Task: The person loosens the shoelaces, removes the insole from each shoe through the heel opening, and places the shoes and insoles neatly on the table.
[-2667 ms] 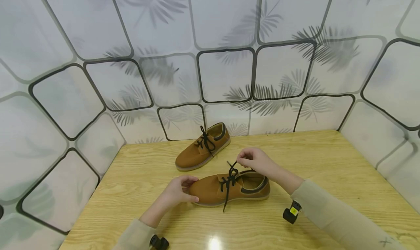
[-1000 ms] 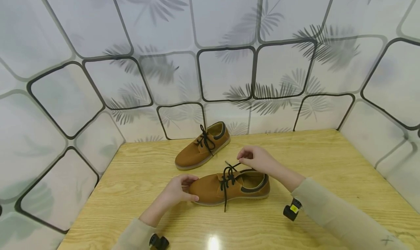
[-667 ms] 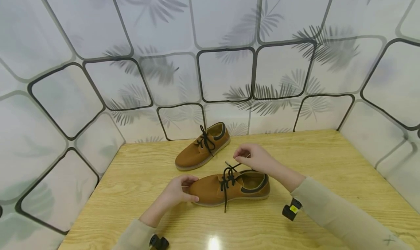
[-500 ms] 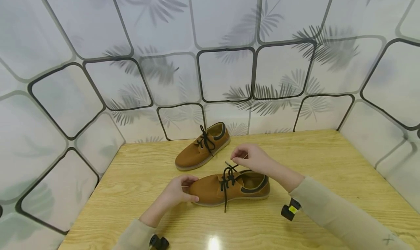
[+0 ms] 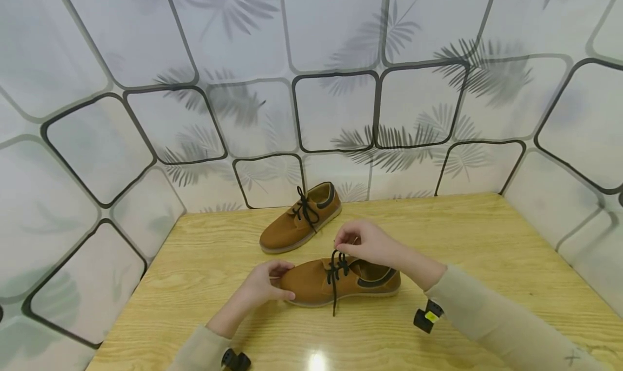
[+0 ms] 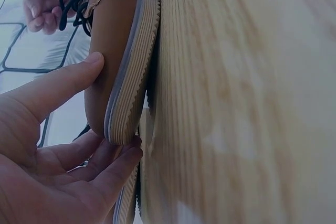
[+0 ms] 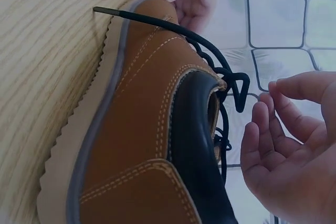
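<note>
A brown lace-up shoe [image 5: 306, 284] with black laces lies on its sole, toe to the left. My left hand [image 5: 265, 284] grips its toe; in the left wrist view the thumb [image 6: 79, 77] presses the upper while the fingers sit around the toe tip. Over the lacing is my right hand [image 5: 372, 246], fingers loosely bent. In the right wrist view the thumb and index tips meet just beside a black lace loop [image 7: 242, 85], with a small gap and no lace visible between them. One lace end [image 7: 107, 10] hangs over the shoe's near side.
Behind stands a second brown shoe [image 5: 287, 230] with its black laces tied in a bow. Both shoes rest on a wooden table [image 5: 204, 241]. A patterned wall [image 5: 336, 111] encloses the back and sides. A small black camera [image 5: 424, 319] is strapped to the right wrist.
My right hand, which pulled a lace up and right, has come down and left to the lace loops, where the lace no longer shows taut from its fingers. The left hand keeps its place.
</note>
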A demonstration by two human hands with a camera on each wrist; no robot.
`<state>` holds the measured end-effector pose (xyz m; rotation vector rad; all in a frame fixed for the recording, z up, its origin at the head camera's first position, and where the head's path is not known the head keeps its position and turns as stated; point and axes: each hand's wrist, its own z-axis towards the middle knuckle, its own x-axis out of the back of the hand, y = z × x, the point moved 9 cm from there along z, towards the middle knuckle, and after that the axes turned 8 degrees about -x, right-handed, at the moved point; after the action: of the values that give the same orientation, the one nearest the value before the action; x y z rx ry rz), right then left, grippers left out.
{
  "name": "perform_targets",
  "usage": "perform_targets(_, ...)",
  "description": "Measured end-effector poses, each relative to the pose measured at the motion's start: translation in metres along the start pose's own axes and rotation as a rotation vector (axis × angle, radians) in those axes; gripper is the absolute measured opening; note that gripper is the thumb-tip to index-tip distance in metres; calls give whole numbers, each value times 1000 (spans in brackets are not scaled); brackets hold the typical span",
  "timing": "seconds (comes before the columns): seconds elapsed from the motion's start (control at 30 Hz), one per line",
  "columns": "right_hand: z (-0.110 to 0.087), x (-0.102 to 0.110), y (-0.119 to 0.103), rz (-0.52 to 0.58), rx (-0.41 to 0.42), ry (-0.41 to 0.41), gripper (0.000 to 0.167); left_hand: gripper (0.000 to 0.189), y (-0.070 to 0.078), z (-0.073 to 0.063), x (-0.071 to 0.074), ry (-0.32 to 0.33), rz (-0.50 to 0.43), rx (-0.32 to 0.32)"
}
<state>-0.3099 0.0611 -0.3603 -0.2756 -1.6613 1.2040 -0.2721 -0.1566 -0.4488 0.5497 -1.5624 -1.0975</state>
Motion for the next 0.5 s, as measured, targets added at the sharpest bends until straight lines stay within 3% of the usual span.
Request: perform_targets(0.5,1,-8,16,11,-42,-33,9,61,0,1,0,2,7,-2)
